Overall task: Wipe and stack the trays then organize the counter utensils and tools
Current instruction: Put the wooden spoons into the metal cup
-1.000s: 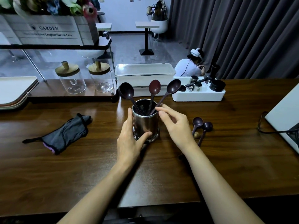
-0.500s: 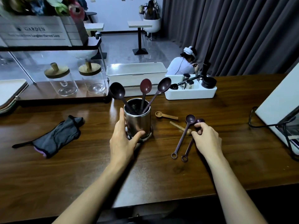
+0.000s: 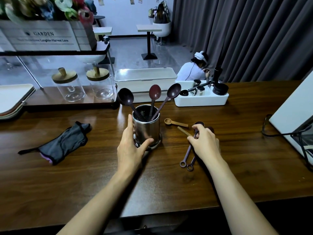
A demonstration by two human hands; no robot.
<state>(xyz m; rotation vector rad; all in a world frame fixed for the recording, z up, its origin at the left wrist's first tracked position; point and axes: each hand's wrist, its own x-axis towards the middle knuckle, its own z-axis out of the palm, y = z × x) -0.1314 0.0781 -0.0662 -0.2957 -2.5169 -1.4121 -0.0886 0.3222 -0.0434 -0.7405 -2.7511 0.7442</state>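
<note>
Hands — left (image 3: 131, 148) on cup (image 3: 146, 128); right (image 3: 205, 143) on spoons (image 3: 188, 154)

**Dark wood, steel and plum**

A shiny silver steel cup (image 3: 146, 129) holds three dark plum-brown plastic spoons (image 3: 155, 94). At its three o'clock lie a pale tan wooden scoop (image 3: 175, 122) and two mauve ring-handled spoons (image 3: 187, 157); at nine o'clock, a charcoal cloth with purple lining (image 3: 61, 144). The wooden counter (image 3: 84, 184) is dark brown, streaked with grain.

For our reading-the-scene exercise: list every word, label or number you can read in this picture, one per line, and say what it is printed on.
"GARDEN" – large dark capitals on the whitewashed wooden flower crate on the upper shelf.
Smaller line beneath it on the same crate – blurred; it seems to read "...Laughter Harvest Love", but the start is unreadable.
Small paper notes on the far white wall – too small to read.
No other text is visible.
</note>
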